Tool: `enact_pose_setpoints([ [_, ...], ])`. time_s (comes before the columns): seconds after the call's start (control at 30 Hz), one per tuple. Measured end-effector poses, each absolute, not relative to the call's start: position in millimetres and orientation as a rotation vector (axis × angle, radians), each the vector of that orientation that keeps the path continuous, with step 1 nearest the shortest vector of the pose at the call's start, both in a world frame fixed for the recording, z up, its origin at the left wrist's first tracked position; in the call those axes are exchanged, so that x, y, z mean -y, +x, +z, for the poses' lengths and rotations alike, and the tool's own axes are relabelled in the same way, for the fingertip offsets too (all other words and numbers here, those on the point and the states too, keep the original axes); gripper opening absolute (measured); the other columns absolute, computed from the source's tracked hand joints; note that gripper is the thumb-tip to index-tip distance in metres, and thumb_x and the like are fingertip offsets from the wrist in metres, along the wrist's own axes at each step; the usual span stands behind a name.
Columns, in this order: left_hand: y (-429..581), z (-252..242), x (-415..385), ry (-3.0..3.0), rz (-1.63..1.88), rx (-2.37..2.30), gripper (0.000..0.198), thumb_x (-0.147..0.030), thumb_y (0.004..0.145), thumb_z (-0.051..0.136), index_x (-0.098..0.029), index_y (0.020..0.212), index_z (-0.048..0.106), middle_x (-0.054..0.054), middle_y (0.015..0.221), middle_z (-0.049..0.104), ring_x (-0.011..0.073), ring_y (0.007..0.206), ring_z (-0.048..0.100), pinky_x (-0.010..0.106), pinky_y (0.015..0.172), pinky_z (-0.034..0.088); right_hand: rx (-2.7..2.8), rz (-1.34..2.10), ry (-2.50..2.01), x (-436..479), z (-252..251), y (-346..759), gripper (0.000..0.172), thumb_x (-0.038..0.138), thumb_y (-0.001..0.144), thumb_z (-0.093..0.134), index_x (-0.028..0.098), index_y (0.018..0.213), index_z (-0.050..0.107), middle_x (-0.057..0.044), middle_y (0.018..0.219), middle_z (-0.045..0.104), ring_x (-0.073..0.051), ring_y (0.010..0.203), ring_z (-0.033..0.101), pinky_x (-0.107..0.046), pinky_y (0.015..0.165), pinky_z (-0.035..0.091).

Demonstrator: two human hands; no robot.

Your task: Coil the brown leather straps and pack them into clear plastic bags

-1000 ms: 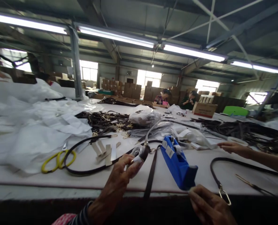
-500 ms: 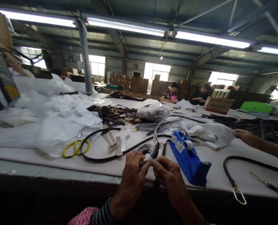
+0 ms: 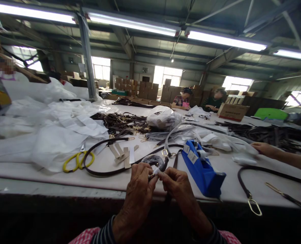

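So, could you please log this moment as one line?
Left hand: holding dark coil | Right hand: fingers at white piece | Blue tape dispenser: on table, right of hands | Yellow-handled scissors: left of hands

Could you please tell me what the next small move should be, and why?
Probably press the white slip down with the right hand, while the left hand steadies the coil. The left hand grips the coil close to the slip, the right hand's fingers meet the slip's edge, and part of the slip appears to stand up between the hands.
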State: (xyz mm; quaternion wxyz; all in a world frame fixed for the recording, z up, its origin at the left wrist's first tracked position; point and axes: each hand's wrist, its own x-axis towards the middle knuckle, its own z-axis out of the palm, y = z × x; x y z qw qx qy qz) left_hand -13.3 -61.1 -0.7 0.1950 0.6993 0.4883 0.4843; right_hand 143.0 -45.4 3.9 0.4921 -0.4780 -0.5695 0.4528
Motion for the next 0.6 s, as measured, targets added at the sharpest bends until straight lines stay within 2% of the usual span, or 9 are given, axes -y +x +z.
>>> enact_pose_setpoints([
  [0.13,-14.4,5.7,63.1,1.786,1.328,-1.322,0.023,-0.039,0.099,0.055,-0.024,0.083,0.061,0.007,0.1,0.062,0.0299,0.102,0.053,0.044,0.094,0.043,1.485,0.976,-1.157,42.2,-3.5,144.7,0.053,0.059,0.087,0.071,0.019,0.058,0.054,0.004,0.05,0.05,-0.009,0.048,0.037,-0.024,0.048,0.029],
  [0.27,-15.4,16.0,67.3,1.654,1.293,-1.214,0.03,-0.048,0.096,0.058,-0.023,0.08,0.062,0.006,0.096,0.062,0.0273,0.095,0.055,0.037,0.088,0.044,1.466,1.019,-1.086,42.0,-13.1,147.2,0.056,0.064,0.09,0.067,0.018,0.061,0.056,0.004,0.05,0.048,-0.009,0.049,0.038,-0.025,0.048,0.028],
  [0.37,-18.0,23.6,68.7,1.504,1.16,-1.116,0.038,-0.055,0.092,0.063,-0.021,0.077,0.063,0.004,0.085,0.061,0.0226,0.082,0.054,0.031,0.073,0.044,1.372,1.193,-0.933,43.2,-18.5,147.5,0.054,0.065,0.084,0.074,0.016,0.065,0.06,0.004,0.054,0.048,-0.007,0.048,0.035,-0.023,0.046,0.024],
  [0.5,-23.7,25.8,61.3,1.268,1.016,-0.949,0.045,-0.061,0.083,0.072,-0.018,0.078,0.064,0.0,0.069,0.055,0.0134,0.059,0.044,0.024,0.051,0.031,1.215,1.413,-0.817,49.2,-23.9,146.6,0.048,0.063,0.081,0.077,0.017,0.081,0.063,0.008,0.056,0.043,-0.005,0.045,0.027,-0.02,0.041,0.021],
  [0.6,-29.2,26.6,50.7,1.235,0.917,-0.869,0.054,-0.069,0.076,0.076,-0.017,0.07,0.062,-0.002,0.058,0.051,0.0098,0.048,0.035,0.024,0.045,0.025,1.269,1.215,-0.942,54.4,-22.7,152.7,0.044,0.057,0.091,0.071,0.018,0.074,0.06,0.006,0.054,0.048,-0.007,0.042,0.034,-0.02,0.039,0.025],
])
